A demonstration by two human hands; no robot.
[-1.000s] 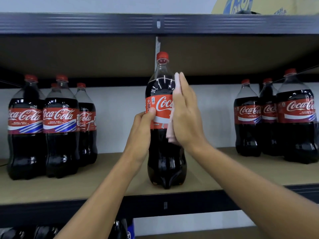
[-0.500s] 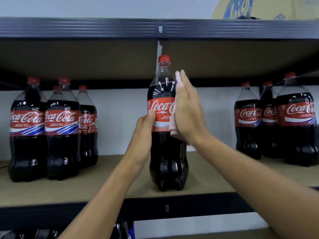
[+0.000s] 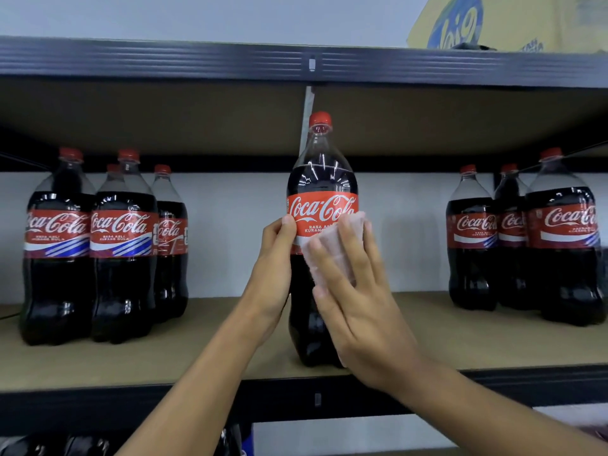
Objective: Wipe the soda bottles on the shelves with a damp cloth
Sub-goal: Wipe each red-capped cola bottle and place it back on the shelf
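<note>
A large cola bottle (image 3: 320,179) with a red cap and red label stands upright near the front edge of the brown shelf board (image 3: 210,337). My left hand (image 3: 273,261) grips its left side at label height, thumb on the label. My right hand (image 3: 353,301) lies flat against the bottle's front and right side, pressing a pale pink cloth (image 3: 332,248) onto the lower label and dark body. The cloth shows between and above my fingers. The bottle's lower right part is hidden by my right hand.
Several cola bottles (image 3: 121,245) stand grouped at the left of the shelf, and three more (image 3: 559,238) at the right. The upper shelf beam (image 3: 197,60) hangs close above the caps. A yellow box (image 3: 493,21) sits on top. More bottles show below.
My right hand with the cloth has slid from the bottle's right shoulder down onto the lower label and front. The left hand stays in its grip.
</note>
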